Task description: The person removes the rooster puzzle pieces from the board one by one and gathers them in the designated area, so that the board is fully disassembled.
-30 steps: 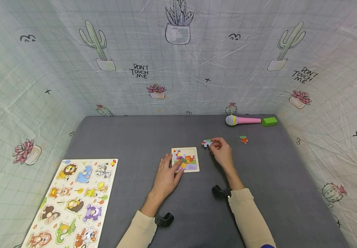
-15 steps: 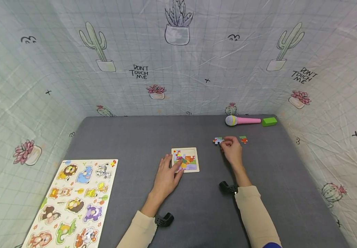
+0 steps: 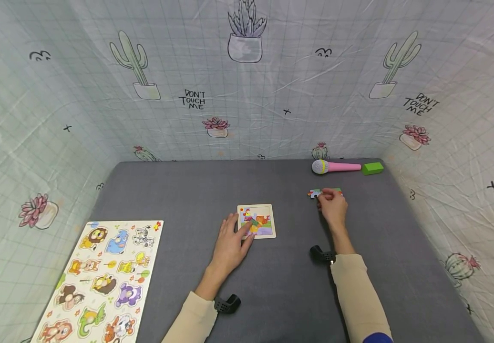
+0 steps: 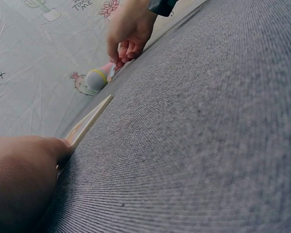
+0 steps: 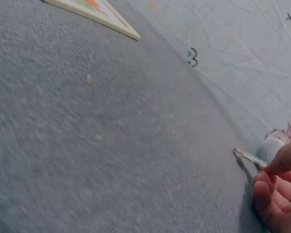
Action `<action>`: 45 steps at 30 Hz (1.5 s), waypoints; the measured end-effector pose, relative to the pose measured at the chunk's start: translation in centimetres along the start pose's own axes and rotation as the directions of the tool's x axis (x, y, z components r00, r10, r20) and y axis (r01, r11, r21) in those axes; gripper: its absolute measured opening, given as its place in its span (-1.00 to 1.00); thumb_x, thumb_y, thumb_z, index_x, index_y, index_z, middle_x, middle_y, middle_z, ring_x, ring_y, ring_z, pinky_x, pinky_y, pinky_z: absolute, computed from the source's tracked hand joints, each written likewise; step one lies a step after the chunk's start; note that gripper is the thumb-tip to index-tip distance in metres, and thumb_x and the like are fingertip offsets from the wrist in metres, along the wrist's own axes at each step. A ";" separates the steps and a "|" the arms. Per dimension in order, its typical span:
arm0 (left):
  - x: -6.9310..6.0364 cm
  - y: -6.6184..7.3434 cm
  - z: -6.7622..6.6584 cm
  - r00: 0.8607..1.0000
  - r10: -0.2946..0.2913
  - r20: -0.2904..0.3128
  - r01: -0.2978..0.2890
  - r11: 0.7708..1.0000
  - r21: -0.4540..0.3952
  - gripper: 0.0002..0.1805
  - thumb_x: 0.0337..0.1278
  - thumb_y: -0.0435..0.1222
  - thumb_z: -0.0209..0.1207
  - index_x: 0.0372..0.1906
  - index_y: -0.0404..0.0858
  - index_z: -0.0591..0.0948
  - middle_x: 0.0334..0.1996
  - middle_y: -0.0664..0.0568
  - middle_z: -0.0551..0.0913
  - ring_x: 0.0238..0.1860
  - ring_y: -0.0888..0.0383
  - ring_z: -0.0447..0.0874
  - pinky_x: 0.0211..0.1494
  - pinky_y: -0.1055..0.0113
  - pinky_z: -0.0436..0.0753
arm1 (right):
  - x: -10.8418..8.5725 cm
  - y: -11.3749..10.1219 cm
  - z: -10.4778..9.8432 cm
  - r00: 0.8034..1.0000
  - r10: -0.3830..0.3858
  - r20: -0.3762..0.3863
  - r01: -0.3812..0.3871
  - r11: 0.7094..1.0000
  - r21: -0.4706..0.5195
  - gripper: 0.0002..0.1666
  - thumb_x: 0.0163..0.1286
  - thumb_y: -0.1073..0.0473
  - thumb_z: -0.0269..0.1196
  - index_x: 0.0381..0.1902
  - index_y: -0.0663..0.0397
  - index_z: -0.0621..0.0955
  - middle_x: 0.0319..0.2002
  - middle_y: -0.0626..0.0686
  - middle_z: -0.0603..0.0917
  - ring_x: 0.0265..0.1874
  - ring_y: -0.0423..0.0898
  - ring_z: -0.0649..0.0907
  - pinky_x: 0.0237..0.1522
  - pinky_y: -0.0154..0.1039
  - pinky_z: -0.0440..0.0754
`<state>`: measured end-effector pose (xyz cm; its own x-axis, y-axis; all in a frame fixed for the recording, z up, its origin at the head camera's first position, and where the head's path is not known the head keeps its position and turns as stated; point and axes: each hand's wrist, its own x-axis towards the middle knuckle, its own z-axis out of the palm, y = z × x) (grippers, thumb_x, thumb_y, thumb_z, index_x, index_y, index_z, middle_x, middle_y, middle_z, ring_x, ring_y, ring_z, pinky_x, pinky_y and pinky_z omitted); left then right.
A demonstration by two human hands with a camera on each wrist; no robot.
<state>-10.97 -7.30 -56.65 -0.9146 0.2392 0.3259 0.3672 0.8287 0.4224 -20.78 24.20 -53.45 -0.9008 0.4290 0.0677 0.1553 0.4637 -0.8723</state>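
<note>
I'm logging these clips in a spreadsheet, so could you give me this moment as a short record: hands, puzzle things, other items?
Left hand: rests on the near left corner of the small puzzle
Right hand: pinches a puzzle piece
Far right: pink microphone, green block beside its handle end
Near left: animal board
Surface: grey table

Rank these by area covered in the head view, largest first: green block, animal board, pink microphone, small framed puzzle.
1. Animal board, though cut off at the bottom
2. Small framed puzzle, partly under fingers
3. Pink microphone
4. Green block
</note>
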 end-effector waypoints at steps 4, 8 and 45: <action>0.0 0.0 -0.1 1.000 0.007 -0.014 -0.007 1.000 -0.009 -0.60 0.33 -0.08 0.22 0.20 -0.09 0.65 0.34 -0.34 0.44 0.47 -0.28 0.31 0.55 -0.18 0.25 | 0.2 0.1 -0.3 1.000 -0.007 -0.016 0.007 0.999 -0.043 -0.67 0.33 0.26 0.20 0.01 0.28 0.67 -0.27 0.31 0.78 -0.80 -0.44 0.54 -0.68 -0.53 0.50; -0.1 0.0 0.0 1.000 0.012 -0.018 -0.012 1.000 -0.017 -0.61 0.33 -0.09 0.23 0.19 -0.09 0.66 0.34 -0.34 0.44 0.46 -0.29 0.31 0.54 -0.18 0.25 | 0.2 0.3 -0.4 1.000 0.010 -0.019 -0.011 0.998 -0.060 -0.67 0.36 0.24 0.19 0.02 0.26 0.66 -0.27 0.27 0.79 -0.80 -0.45 0.53 -0.65 -0.53 0.51; -0.2 -0.1 0.2 0.998 0.027 -0.053 -0.028 0.999 -0.022 -0.61 0.31 -0.10 0.25 0.18 -0.10 0.67 0.32 -0.34 0.45 0.45 -0.31 0.33 0.51 -0.20 0.29 | 0.4 0.5 0.6 0.997 -0.068 -0.030 0.059 0.973 -0.222 -0.49 0.28 0.09 0.41 0.06 0.34 0.66 -0.27 0.28 0.67 -0.17 0.21 0.62 -0.01 0.14 0.53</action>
<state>-10.83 -7.29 -56.95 -0.8940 0.2343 0.3819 0.3967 0.8101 0.4317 -21.33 24.18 -54.18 -0.8967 0.4196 0.1408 0.1878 0.6488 -0.7374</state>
